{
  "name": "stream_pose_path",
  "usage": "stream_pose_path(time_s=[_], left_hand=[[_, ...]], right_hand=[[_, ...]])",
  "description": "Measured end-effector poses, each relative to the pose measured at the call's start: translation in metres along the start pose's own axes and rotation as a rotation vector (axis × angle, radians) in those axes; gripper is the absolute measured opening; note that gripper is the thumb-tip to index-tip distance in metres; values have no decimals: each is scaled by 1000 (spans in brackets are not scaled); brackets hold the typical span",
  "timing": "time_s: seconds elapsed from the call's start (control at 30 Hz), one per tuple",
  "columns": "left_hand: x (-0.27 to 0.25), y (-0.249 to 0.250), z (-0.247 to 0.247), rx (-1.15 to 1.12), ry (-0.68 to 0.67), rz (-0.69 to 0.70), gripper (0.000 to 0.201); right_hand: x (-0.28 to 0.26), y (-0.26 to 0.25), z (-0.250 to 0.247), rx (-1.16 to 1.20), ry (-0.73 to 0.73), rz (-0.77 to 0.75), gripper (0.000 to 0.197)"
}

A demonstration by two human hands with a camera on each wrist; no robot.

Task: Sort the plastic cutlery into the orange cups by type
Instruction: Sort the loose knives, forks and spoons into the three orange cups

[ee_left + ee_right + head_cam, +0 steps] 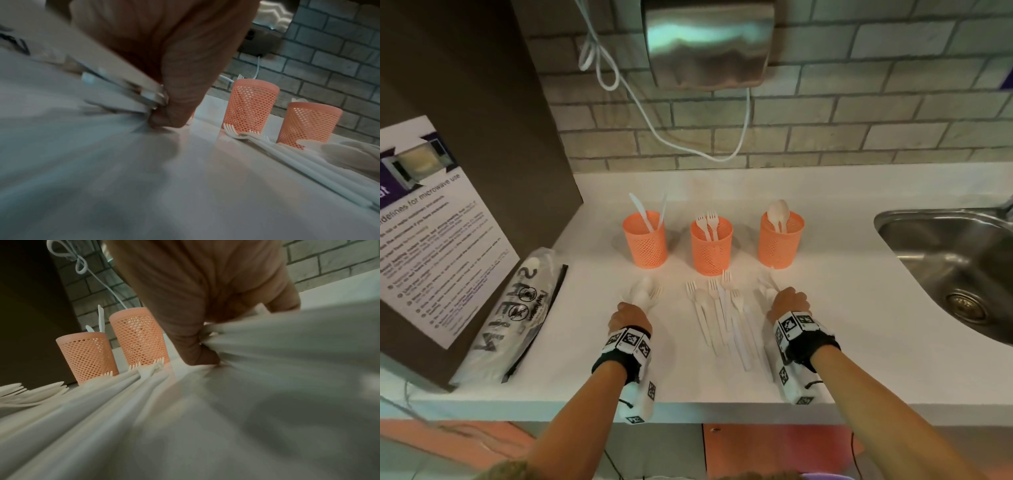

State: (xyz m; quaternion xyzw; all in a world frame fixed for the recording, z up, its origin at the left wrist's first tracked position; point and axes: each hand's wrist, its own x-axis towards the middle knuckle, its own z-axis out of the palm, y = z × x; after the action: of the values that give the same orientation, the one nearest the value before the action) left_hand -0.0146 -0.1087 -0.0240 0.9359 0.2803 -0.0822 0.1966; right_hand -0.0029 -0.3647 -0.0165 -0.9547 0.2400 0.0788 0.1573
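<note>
Three orange mesh cups stand in a row on the white counter: the left cup holds knives, the middle cup forks, the right cup spoons. Loose white forks, spoons and knives lie in front of them. My left hand grips a bunch of cutlery with spoon bowls and fork tines sticking out; in the left wrist view my curled fingers clamp several handles. My right hand grips another bunch low on the counter, its handles blurred.
A steel sink is set into the counter at the right. A plastic-wrapped pack leans against a brown cabinet with a microwave notice at the left. A steel dispenser and white cord hang on the brick wall.
</note>
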Motion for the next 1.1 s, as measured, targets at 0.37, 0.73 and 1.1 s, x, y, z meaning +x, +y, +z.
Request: stream_pose_path(time_s=[0.37, 0.73, 1.1], left_hand=[[-11, 15, -27, -179, -183, 132, 42], [-80, 122, -17, -547, -312, 503, 43], [-115, 159, -4, -214, -240, 687, 34]], right_hand=[[6, 16, -25, 577, -170, -52, 21], [-26, -5, -34, 1263, -518, -122, 41], [-21, -6, -37, 1385, -646, -126, 68]])
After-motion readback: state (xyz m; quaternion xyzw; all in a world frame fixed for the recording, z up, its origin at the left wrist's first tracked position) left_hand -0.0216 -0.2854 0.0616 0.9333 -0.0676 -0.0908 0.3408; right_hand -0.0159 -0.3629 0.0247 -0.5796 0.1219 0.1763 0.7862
